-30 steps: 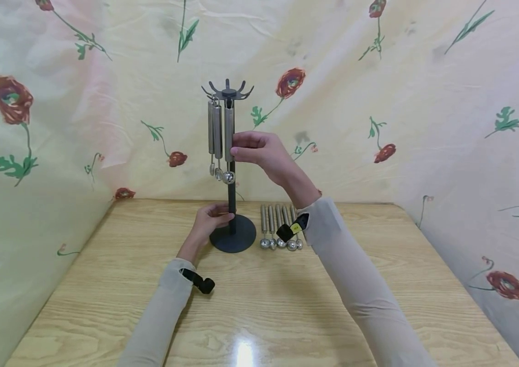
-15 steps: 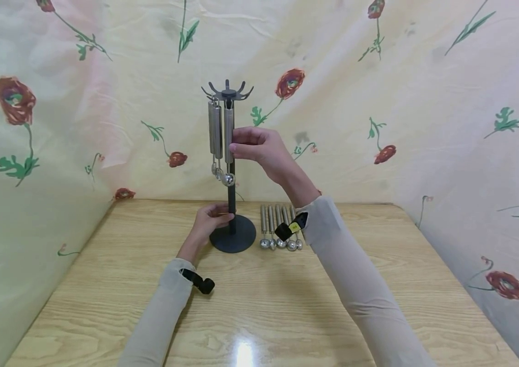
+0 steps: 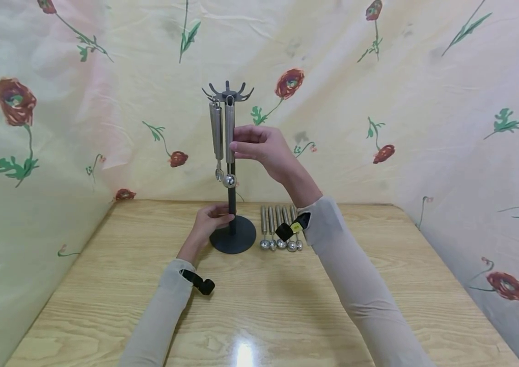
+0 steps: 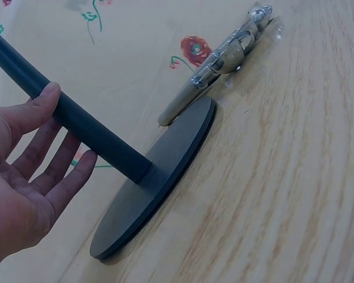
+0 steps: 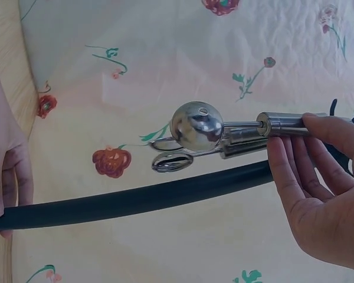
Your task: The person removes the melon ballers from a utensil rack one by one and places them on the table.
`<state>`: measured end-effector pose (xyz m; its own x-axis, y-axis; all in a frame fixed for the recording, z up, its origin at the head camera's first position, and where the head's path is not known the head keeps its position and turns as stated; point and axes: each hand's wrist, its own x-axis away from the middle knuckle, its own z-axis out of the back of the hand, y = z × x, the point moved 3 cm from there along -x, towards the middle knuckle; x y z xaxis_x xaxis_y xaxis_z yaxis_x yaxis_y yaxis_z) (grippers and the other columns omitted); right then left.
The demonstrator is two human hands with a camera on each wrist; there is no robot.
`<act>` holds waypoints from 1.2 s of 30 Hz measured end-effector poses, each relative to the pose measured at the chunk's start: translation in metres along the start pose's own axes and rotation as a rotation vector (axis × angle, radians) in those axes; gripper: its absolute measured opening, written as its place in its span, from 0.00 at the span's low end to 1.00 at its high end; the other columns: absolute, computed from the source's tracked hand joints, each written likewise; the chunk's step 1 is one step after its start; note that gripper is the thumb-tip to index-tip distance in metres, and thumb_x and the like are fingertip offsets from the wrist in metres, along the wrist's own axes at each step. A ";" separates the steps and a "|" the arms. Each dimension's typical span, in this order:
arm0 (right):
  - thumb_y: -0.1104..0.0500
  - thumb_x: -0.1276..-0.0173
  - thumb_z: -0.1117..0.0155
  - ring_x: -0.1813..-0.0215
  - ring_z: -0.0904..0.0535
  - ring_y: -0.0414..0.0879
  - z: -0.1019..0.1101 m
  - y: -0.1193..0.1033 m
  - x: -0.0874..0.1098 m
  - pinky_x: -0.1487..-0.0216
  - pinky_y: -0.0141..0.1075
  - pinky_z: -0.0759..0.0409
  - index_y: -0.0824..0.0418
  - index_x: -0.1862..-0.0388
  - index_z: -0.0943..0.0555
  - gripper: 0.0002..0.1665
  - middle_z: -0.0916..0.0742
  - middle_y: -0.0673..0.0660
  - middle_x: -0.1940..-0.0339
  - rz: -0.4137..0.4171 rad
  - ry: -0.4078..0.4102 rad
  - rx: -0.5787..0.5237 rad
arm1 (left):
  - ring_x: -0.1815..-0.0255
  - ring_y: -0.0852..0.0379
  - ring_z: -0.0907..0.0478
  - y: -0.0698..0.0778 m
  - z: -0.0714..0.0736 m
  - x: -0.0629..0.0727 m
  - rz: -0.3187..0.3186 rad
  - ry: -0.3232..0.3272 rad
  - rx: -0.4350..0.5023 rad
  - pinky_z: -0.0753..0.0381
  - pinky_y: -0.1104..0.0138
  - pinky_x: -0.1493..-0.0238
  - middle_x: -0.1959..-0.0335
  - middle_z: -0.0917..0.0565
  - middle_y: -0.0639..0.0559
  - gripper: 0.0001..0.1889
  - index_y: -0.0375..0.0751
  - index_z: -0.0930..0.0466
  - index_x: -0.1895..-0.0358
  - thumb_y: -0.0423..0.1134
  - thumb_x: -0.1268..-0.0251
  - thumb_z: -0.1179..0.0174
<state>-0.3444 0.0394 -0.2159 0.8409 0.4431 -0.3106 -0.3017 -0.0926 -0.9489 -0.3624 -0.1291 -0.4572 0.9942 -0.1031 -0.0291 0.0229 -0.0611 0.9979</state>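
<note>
A black stand (image 3: 244, 240) with a round base, a thin pole and a crown of curved hooks stands upright on the table. My left hand (image 3: 209, 222) grips its pole low down, thumb on one side and fingers on the other, as the left wrist view shows. Up under the hooks, my right hand (image 3: 266, 149) pinches the steel handle of a melon baller (image 5: 196, 125), its round head hanging down and its loop right at a hook. Beside it, more steel scoops (image 3: 216, 133) hang from hooks at the left, overlapping each other.
Several more steel scoops (image 3: 272, 221) lie side by side on the wooden table (image 3: 259, 300), just right of the stand's base, partly hidden by the right wrist's camera. A flowered cloth (image 3: 346, 102) rises behind and at both sides.
The scoops hanging at the left have swung together, so their heads now overlap. The right hand has stayed at the melon baller's handle, and the left hand still holds the pole.
</note>
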 end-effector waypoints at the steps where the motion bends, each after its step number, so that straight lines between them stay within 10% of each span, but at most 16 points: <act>1: 0.70 0.31 0.33 0.56 0.13 0.44 0.000 -0.001 0.000 0.43 0.43 0.12 0.71 0.43 0.19 0.18 0.11 0.53 0.59 0.002 0.000 0.001 | 0.55 0.63 0.13 0.000 0.000 0.000 0.000 0.000 0.000 0.12 0.59 0.45 0.49 0.12 0.47 0.21 0.36 0.20 0.38 0.30 0.34 0.32; 17: 0.69 0.32 0.32 0.56 0.13 0.46 0.003 -0.006 0.014 0.45 0.43 0.12 0.69 0.45 0.17 0.17 0.10 0.53 0.59 0.020 -0.043 0.063 | 0.55 0.63 0.14 -0.002 -0.002 0.001 -0.005 0.000 0.005 0.12 0.59 0.45 0.52 0.12 0.51 0.21 0.35 0.20 0.38 0.32 0.34 0.32; 36: 0.65 0.31 0.31 0.56 0.13 0.44 0.074 0.061 0.054 0.45 0.42 0.12 0.69 0.43 0.19 0.19 0.11 0.50 0.58 -0.172 0.038 0.172 | 0.57 0.64 0.13 0.000 -0.003 0.003 -0.001 0.009 0.012 0.11 0.60 0.47 0.54 0.11 0.52 0.21 0.34 0.19 0.39 0.30 0.35 0.32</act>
<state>-0.3508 0.1241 -0.2859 0.9020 0.4047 -0.1503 -0.2218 0.1359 -0.9656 -0.3594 -0.1268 -0.4575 0.9951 -0.0942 -0.0298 0.0230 -0.0729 0.9971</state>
